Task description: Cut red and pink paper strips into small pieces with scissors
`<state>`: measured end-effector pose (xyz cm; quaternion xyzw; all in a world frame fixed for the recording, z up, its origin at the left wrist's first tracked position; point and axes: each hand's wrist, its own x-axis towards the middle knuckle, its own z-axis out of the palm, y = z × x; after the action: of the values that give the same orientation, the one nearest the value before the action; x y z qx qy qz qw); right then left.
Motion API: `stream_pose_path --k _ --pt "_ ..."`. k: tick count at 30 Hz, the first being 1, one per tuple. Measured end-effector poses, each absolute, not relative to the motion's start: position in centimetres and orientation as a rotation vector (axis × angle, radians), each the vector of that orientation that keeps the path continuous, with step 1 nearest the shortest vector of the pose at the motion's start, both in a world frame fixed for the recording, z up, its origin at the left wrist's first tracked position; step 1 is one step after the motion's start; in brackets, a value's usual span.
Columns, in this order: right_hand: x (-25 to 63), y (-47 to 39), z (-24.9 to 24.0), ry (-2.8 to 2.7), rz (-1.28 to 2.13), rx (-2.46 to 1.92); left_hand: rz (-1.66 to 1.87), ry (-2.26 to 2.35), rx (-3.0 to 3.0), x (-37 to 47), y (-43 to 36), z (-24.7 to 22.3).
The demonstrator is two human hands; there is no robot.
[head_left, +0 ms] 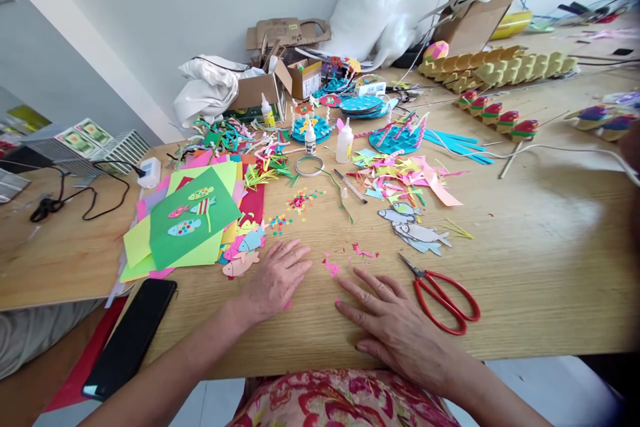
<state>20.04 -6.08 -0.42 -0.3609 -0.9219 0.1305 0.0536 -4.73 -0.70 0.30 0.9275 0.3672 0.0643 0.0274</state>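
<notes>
Both hands are laid flat and open on the worktop (525, 267), nothing being held. Pink paper scraps (331, 267) are seen between the left hand (276, 278) and the right hand (395, 327); red scissors (443, 297) are placed just beside the right hand.

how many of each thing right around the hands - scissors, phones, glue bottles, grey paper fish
scissors: 1, red-handled, beside the right hand
phone: 1, black, at the table edge, out past the left hand
glue bottles: 3 that can be made out
grey paper fish: 3, overlapping, so the count is approximate
total: 8
</notes>
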Motion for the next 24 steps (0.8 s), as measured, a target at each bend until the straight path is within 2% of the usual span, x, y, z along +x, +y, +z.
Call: stream_pose_path --k 10,24 --pt "18.2 -2.7 -0.7 -2.678 0.275 -1.293 0.258 1.097 2.848 -4.3 -0.7 0.0" --pt "17.3 -1.9 -0.9 -2.652 0.268 -1.273 0.304 1.162 2.737 -3.6 -1.2 0.1"
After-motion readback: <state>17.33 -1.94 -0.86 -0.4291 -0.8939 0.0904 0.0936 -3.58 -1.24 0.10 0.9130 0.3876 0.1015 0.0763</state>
